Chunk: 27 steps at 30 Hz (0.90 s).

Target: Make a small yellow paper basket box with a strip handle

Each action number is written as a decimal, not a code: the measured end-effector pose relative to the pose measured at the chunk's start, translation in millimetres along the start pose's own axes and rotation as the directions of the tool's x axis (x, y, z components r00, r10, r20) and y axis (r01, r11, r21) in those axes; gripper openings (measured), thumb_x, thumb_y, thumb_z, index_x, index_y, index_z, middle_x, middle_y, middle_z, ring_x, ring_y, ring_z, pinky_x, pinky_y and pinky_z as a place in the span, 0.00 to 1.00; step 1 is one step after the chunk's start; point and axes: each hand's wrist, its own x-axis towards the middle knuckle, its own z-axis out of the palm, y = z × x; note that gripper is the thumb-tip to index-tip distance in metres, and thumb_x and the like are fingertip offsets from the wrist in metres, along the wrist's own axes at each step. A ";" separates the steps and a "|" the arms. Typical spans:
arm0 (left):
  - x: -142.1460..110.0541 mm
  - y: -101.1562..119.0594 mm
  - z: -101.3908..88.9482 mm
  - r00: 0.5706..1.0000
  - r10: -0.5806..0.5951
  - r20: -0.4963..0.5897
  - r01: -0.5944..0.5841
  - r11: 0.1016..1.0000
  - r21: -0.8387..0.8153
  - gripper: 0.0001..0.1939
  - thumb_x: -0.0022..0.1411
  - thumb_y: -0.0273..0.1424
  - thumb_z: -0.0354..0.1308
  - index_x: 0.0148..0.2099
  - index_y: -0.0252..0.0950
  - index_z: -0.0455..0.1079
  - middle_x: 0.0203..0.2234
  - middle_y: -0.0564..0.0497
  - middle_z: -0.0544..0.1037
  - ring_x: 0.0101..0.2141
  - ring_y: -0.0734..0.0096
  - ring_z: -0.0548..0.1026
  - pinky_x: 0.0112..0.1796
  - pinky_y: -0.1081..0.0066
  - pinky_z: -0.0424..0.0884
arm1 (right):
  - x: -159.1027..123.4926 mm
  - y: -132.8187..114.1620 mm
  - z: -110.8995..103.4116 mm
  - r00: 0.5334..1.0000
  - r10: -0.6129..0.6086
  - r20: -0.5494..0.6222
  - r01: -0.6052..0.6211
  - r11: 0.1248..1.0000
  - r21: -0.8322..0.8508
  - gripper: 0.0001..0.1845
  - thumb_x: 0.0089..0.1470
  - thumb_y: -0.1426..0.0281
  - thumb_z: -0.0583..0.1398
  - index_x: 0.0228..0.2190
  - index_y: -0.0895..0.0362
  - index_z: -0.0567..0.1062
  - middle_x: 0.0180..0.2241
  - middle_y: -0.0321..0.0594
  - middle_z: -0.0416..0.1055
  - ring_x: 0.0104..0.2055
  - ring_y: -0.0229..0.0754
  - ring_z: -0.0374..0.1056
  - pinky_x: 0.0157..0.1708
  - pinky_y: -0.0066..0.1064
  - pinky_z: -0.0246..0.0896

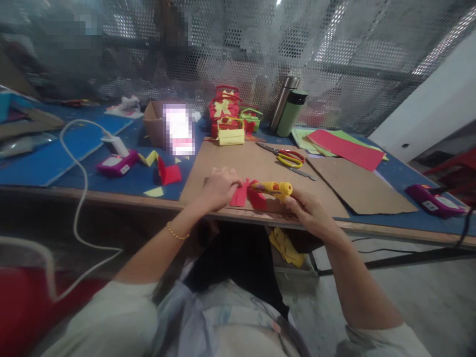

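My left hand rests on the cardboard mat with its fingers closed at the left edge of a cut red paper piece. In my right hand is a yellow glue gun, held by its rear end. Its nozzle points left and down at the red paper, close to or touching a curled red flap. The undersides of the left fingers are hidden. Red-and-yellow-handled scissors and a craft knife lie beyond the glue gun.
Small paper bags, including a yellow one, stand behind the mat. A green flask, coloured paper sheets and a second cardboard piece are at the right. Left are a purple device with a white cable and a cardboard box.
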 end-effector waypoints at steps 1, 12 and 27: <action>-0.2 0.3 -0.2 1.000 -0.001 0.001 0.001 1.000 0.003 0.17 0.70 0.24 0.50 0.43 0.38 0.81 0.44 0.46 0.83 0.48 0.56 0.76 0.50 0.53 0.61 | 0.4 0.8 -0.3 1.000 0.003 0.000 -0.003 1.000 0.000 0.25 0.69 0.49 0.52 0.29 0.53 0.69 0.27 0.39 0.69 0.29 0.44 0.65 0.31 0.34 0.58; 0.0 0.0 -0.4 1.000 0.007 -0.006 -0.007 1.000 0.013 0.17 0.70 0.25 0.49 0.43 0.39 0.81 0.42 0.46 0.83 0.46 0.57 0.75 0.48 0.54 0.62 | 5.1 -4.1 5.9 1.000 -0.028 -0.001 0.028 1.000 0.010 0.23 0.70 0.51 0.51 0.31 0.53 0.69 0.28 0.39 0.70 0.30 0.43 0.66 0.31 0.34 0.58; -0.4 1.8 -2.0 1.000 -0.005 0.003 0.005 1.000 0.018 0.17 0.69 0.24 0.50 0.44 0.39 0.82 0.43 0.45 0.83 0.47 0.56 0.75 0.49 0.54 0.63 | 5.6 0.1 6.8 1.000 -0.022 -0.014 0.022 1.000 -0.015 0.21 0.70 0.53 0.51 0.31 0.53 0.70 0.27 0.39 0.68 0.29 0.43 0.65 0.31 0.34 0.57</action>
